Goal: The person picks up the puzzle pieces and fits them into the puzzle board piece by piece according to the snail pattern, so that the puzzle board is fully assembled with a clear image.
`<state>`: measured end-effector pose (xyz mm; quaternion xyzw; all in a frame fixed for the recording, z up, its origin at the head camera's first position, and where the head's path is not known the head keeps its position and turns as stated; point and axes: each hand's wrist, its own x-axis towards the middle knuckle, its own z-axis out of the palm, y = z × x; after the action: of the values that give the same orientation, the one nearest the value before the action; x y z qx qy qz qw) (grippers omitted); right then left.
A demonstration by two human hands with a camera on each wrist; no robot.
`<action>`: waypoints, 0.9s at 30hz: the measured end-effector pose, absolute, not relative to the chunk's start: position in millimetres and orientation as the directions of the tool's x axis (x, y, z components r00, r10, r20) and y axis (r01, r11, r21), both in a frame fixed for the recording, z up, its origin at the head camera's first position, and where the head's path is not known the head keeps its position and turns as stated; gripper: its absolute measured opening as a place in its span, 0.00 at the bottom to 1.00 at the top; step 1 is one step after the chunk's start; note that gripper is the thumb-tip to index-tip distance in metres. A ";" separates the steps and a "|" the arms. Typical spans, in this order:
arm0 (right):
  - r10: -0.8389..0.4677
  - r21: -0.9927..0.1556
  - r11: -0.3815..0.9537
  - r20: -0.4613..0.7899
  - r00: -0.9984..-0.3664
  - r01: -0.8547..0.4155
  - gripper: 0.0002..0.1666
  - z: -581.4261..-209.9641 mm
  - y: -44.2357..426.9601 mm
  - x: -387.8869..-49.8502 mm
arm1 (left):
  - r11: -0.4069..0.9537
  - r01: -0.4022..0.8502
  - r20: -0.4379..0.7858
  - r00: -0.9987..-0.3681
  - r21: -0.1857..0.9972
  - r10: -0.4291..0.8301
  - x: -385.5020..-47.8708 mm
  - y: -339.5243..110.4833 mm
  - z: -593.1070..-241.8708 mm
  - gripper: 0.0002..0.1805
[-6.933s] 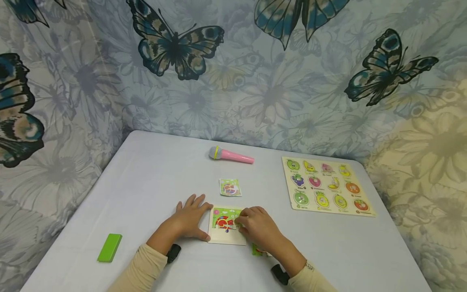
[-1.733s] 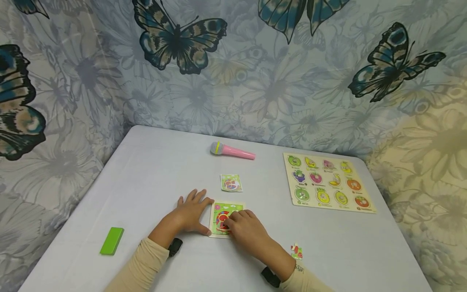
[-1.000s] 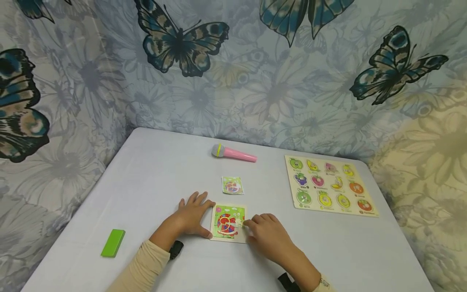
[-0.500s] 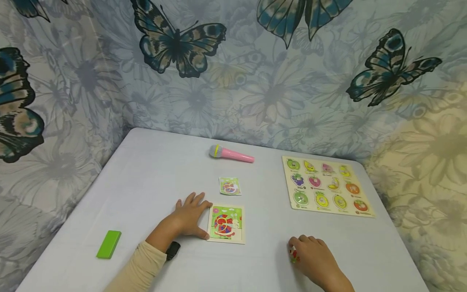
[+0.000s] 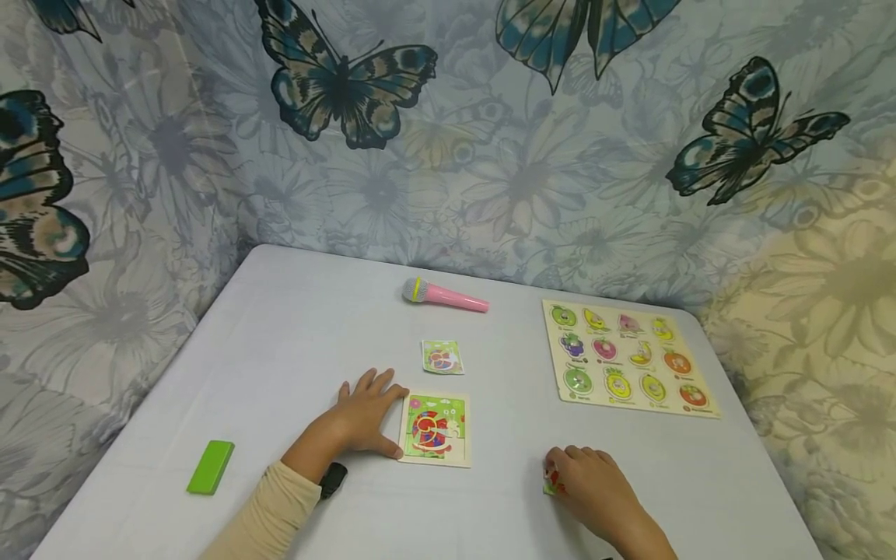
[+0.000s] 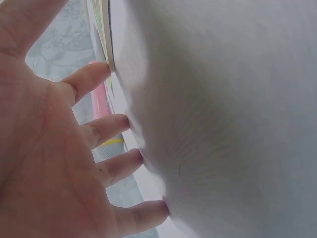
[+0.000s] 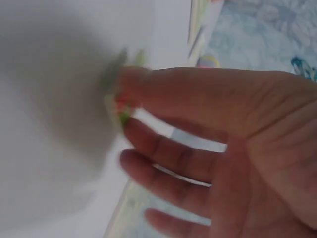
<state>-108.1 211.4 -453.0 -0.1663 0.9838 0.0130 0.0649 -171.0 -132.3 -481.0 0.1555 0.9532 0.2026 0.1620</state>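
Note:
A small square puzzle board with a snail picture lies at the table's centre; its lower right corner shows bare wood. My left hand rests spread at the board's left side, thumb and forefinger touching its edge. In the left wrist view the fingertips touch the tabletop. To the right of the board, my right hand pinches a red and green puzzle piece between thumb and fingers, just at the table surface. The right wrist view shows this piece blurred and partly covered by the thumb.
Above the board lies a small snail picture card. A pink toy microphone lies farther back. A fruit puzzle board lies at the back right, and a green block at the left.
My right hand has left the board, where more pieces now sit, and gone right to pinch the loose piece. Since half a second ago it has shifted slightly left. The left hand stays.

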 end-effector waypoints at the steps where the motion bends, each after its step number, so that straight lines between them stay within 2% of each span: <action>1: -0.344 0.005 0.938 -0.115 -0.932 -0.347 0.21 -452.5 206.0 -109.1 | 0.870 0.231 -0.248 -0.898 0.435 0.362 -171.1 -132.3 -481.0 0.51; 4: -0.435 0.011 0.900 -0.027 -0.900 -0.435 0.20 -452.8 187.3 -114.5 | 0.874 0.232 -0.255 -0.896 0.427 0.363 -171.6 -132.5 -481.0 0.51; 8: -0.559 0.026 0.829 0.077 -0.826 -0.558 0.17 -456.1 160.1 -125.8 | 0.879 0.234 -0.263 -0.894 0.416 0.362 -172.6 -132.7 -480.6 0.51; 15: -0.668 -0.003 0.741 0.098 -0.738 -0.671 0.14 -467.0 124.2 -139.5 | 0.878 0.236 -0.264 -0.893 0.416 0.365 -174.6 -131.9 -480.0 0.51; 19: -0.678 0.009 0.731 0.119 -0.725 -0.682 0.12 -472.5 116.8 -141.9 | 0.875 0.245 -0.258 -0.891 0.418 0.373 -174.5 -131.0 -479.1 0.51; 27: -0.647 0.028 0.758 0.148 -0.748 -0.651 0.13 -477.4 112.3 -142.0 | 0.878 0.232 -0.264 -0.894 0.419 0.362 -171.3 -131.4 -478.0 0.51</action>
<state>-142.0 112.3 -477.4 -0.3473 0.9347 -0.0124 -0.0743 -171.3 -131.4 -478.0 0.1557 0.9540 0.1920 0.1695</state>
